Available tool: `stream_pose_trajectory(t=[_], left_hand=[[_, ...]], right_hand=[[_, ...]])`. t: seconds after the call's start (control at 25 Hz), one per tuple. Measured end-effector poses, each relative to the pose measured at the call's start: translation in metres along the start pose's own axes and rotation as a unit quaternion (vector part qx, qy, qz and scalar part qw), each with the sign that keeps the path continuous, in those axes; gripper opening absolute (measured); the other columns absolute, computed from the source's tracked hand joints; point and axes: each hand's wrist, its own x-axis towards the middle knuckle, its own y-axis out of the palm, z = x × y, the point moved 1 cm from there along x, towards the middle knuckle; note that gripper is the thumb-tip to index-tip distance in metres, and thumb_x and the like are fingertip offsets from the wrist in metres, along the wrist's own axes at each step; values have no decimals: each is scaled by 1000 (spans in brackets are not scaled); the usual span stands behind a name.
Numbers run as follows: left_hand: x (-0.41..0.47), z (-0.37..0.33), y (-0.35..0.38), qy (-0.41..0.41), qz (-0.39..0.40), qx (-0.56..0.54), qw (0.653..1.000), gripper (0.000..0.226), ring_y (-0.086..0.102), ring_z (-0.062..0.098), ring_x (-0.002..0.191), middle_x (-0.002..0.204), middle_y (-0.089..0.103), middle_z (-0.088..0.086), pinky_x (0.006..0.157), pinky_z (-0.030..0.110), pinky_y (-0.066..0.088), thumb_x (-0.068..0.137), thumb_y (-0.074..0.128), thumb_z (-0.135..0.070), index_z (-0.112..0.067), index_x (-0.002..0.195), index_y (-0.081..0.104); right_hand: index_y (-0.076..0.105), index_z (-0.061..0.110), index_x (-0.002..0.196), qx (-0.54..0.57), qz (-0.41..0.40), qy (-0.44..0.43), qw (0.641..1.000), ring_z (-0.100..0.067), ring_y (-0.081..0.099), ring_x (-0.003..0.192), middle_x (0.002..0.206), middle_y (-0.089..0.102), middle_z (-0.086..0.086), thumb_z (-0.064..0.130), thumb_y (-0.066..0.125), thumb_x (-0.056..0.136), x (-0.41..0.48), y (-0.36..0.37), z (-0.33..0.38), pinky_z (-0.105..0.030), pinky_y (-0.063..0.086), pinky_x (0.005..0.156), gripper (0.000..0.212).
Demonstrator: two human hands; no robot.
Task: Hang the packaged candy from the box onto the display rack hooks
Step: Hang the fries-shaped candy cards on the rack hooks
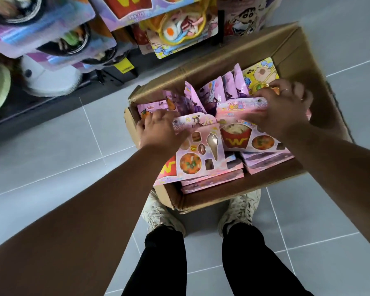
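The cardboard box [286,48] sits on the gray floor [51,159] in the middle of the frame, full of pink candy packs. The left grip [158,130] curls round the top of the pizza pack [197,161]. The right grip [280,112] pinches the top of the fries pack [239,139]. Hanging packs [179,39] fill the upper left.

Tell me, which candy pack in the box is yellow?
The yellow pack standing in the far right corner of the box, just beyond the right hand. The other packs are pink or purple.
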Motion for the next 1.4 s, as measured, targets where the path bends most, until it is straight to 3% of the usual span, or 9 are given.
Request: stream_pose_trajectory(t=[0.16, 0.28, 0.48, 0.56, 0.68, 0.8, 0.96, 1.24, 1.4], left_hand=[[-20, 21, 26, -112, -19, -47, 992, 89, 22, 32, 147, 156, 28, 5, 117, 53, 20, 73, 65, -76, -32, 144, 37], [-34, 22, 42, -229, -34, -156, 960, 99, 29, 34, 140, 151, 27, 7, 111, 49, 34, 67, 73, -73, -25, 144, 33], [-46, 24, 54, -334, -39, -282, 898, 109, 45, 34, 132, 143, 40, 13, 108, 50, 45, 65, 83, -60, -24, 147, 21], [-50, 36, 55, -338, -57, -365, 866, 99, 58, 30, 121, 134, 55, 5, 99, 49, 53, 65, 86, -50, -28, 144, 28], [-61, 52, 42, -336, -43, -439, 832, 61, 71, 23, 98, 116, 71, -3, 88, 45, 60, 75, 84, -36, -26, 128, 56], [-70, 56, 21, -289, -6, -536, 793, 30, 74, 30, 96, 109, 77, 4, 89, 53, 58, 81, 80, -21, -21, 110, 72], [-81, 45, -20, -250, 39, -595, 763, 25, 73, 34, 101, 111, 77, 8, 93, 60, 55, 88, 75, -18, -18, 113, 72], [-109, 29, -93, -167, 60, -670, 721, 37, 74, 31, 98, 112, 76, 11, 81, 48, 61, 86, 70, -30, -14, 119, 68], [-131, 35, -127, -129, 45, -699, 702, 26, 75, 27, 91, 112, 76, 12, 78, 48, 62, 94, 61, -29, -17, 116, 68]], right_hand=[[34, 30, 147, 2, 50, 54, 997, -41, 17, 144, 159, 20, -11, 64, 73, 72, -10, 9, -25, -65, 14, 114, 92], [36, 28, 146, 69, 70, 73, 992, -46, 37, 131, 160, 12, -8, 51, 73, 81, -19, 25, -42, -60, 39, 107, 78], [22, 30, 151, 211, 4, 181, 961, -43, 47, 129, 156, 23, -19, 26, 74, 84, -12, 40, -47, -54, 48, 101, 85], [22, 23, 152, 292, 21, 241, 925, -39, 54, 125, 142, 49, -17, 22, 79, 81, -10, 40, -49, -54, 52, 96, 92], [57, 14, 132, 399, 54, 249, 881, -27, 66, 106, 118, 67, -7, 21, 80, 81, -13, 26, -53, -33, 58, 72, 56], [65, 17, 123, 416, 76, 213, 881, -26, 68, 102, 116, 71, -5, 30, 78, 82, -26, 10, -57, -37, 56, 83, 45], [70, 28, 113, 462, 58, 191, 864, -26, 73, 92, 103, 76, -1, 50, 76, 66, -45, -20, -64, -53, 58, 87, 52], [70, 12, 117, 514, 16, 158, 843, -23, 68, 87, 102, 74, -10, 15, 72, 88, -80, -102, -49, -37, 54, 86, 29], [72, 20, 113, 542, 4, 128, 831, -21, 68, 85, 104, 76, -9, 11, 68, 91, -104, -140, -26, -42, 56, 88, 24]])
